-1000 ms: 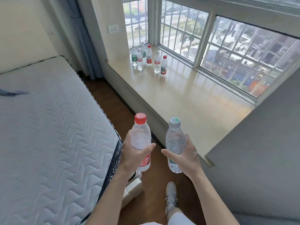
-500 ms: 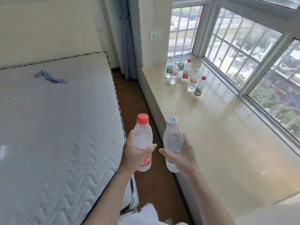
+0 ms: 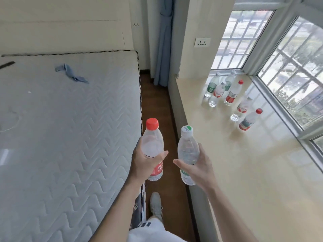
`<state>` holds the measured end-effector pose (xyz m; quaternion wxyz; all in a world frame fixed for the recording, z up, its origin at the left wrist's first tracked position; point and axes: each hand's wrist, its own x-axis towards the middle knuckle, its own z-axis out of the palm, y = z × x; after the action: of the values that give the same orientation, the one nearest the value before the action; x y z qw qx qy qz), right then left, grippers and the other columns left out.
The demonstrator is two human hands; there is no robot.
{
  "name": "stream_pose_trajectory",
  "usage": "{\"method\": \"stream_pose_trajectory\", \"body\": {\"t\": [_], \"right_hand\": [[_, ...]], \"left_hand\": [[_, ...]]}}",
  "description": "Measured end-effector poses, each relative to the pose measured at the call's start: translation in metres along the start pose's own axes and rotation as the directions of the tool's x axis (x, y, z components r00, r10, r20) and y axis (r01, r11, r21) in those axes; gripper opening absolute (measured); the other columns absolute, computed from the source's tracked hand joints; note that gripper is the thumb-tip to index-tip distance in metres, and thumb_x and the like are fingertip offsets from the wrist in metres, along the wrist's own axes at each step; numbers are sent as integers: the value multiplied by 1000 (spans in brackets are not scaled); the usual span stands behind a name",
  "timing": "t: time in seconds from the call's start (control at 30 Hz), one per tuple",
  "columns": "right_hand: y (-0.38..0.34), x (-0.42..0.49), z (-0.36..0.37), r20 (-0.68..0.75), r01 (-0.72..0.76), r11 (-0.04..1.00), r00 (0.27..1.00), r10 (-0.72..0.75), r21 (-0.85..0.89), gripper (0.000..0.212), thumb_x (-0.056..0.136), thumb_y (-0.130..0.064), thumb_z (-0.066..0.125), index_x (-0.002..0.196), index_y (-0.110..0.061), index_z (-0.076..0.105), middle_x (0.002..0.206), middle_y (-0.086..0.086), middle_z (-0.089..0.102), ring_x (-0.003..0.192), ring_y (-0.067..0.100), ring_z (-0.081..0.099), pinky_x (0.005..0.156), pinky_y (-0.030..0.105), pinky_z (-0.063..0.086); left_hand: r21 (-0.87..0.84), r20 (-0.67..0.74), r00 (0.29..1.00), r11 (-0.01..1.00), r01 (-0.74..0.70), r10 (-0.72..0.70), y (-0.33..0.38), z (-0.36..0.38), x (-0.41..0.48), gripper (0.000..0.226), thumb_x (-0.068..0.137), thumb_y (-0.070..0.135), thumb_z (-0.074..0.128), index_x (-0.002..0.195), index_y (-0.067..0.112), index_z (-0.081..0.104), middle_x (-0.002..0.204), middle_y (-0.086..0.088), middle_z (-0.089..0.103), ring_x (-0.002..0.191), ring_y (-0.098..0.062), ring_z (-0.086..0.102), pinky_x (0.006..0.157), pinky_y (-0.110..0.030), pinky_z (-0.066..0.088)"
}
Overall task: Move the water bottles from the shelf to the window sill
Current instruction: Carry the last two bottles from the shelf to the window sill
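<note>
Head view.

Grip:
- Left hand [image 3: 145, 165] wraps the lower half of a red-capped bottle [image 3: 152, 145]. The thumb crosses the front above the red label and the fingers curl round the far side.
- Right hand [image 3: 200, 166] wraps a green-and-white-capped bottle [image 3: 188, 151] the same way. The thumb lies across the near side and the fingers are behind the body.
- Both grasps are firm and closed round the plastic. The two bottles sit side by side with a gap between them, not touching.

Count:
- Two bottles are held, one per hand.
- Six more bottles stand on the window sill [image 3: 244, 180], clustered at its far end near the window corner.
- Of those six, two have green labels [image 3: 212, 85] and four have red or reddish labels. Two of the red-labelled ones show red caps [image 3: 233, 93].

Orientation:
- Both held bottles are upright, caps up and bases down, with the long axis near vertical.
- The right-hand bottle leans slightly left at the top.
- All six sill bottles stand on their bases, caps up.

Position:
- The held pair is above the strip of brown floor [image 3: 157, 105] between the mattress [image 3: 70, 145] and the sill.
- The right-hand bottle is just beside the sill's near edge. Both are well apart from the cluster.

Other things:
- A blue cloth [image 3: 71, 74] lies on the mattress.
- A blue curtain [image 3: 163, 42] hangs in the corner.
- There is a wall socket [image 3: 202, 42] beside the window.
- One grey shoe [image 3: 156, 205] is on the floor below the hands.
</note>
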<state>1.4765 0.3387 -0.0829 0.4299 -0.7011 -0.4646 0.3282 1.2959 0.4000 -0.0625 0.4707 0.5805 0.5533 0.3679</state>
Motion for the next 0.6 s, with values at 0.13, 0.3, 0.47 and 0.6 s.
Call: {"method": "stream_pose_trajectory", "body": {"t": [0.13,0.3,0.47,0.6], "right_hand": [[-22,82,7,-35,-20,1000,999,19,-8,67,60,-60,82,114,-32,53,103,-12,65,96,8,66,80,36,57],[-42,162,15,-44,-1,1000,999,3,29,65,62,-54,86,115,-35,55,103,-13,67,95,8,67,82,37,58],[-48,216,11,-84,-18,1000,996,19,19,61,62,-53,85,111,-35,54,97,-18,64,90,6,66,77,33,56],[-45,262,8,-106,-19,999,994,22,37,63,61,-53,85,114,-34,56,102,-12,68,93,5,67,78,30,54]], "left_hand": [[-28,13,1000,999,-21,21,18,-4,85,71,63,45,80,125,40,45,113,20,56,106,-6,57,88,-17,45],[-44,36,999,998,-37,39,41,-7,174,59,73,29,84,108,51,43,102,31,51,98,15,53,70,-2,39],[-30,62,998,999,-30,32,51,0,235,59,74,24,83,105,52,41,100,31,50,94,27,48,63,2,39],[-29,88,995,999,-40,42,58,13,278,58,74,20,83,103,49,42,100,29,49,91,31,44,63,6,37]]}}
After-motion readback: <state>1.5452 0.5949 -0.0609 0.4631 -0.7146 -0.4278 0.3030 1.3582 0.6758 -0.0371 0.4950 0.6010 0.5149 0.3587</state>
